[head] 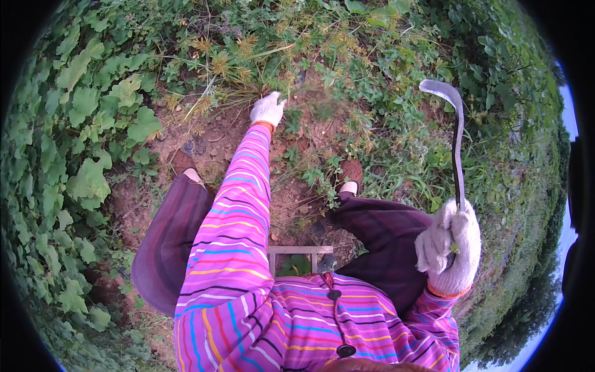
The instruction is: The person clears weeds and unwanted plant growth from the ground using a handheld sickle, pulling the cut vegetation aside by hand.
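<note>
My left hand [268, 109], in a white knit glove with an orange cuff, reaches forward to the base of a clump of grassy weeds [232, 88] with yellowish seed heads. Its fingers are curled at the stems, with a bit of green at the fingertips; whether it grips them firmly is hard to see. Off to the right, my gloved right hand [450, 244] is closed around the handle end of a sickle [458, 139]. The curved metal blade points up and bends left at its tip, clear of the plants before me. The handle is mostly hidden by the glove.
Broad-leaved vines [88, 181] crowd the left side. Reddish soil [214, 139] with small stones shows between my brown shoes [351, 172]. A small stool frame [300, 250] stands below me. Low weeds [395, 116] spread ahead and right, with trees at the far right rim.
</note>
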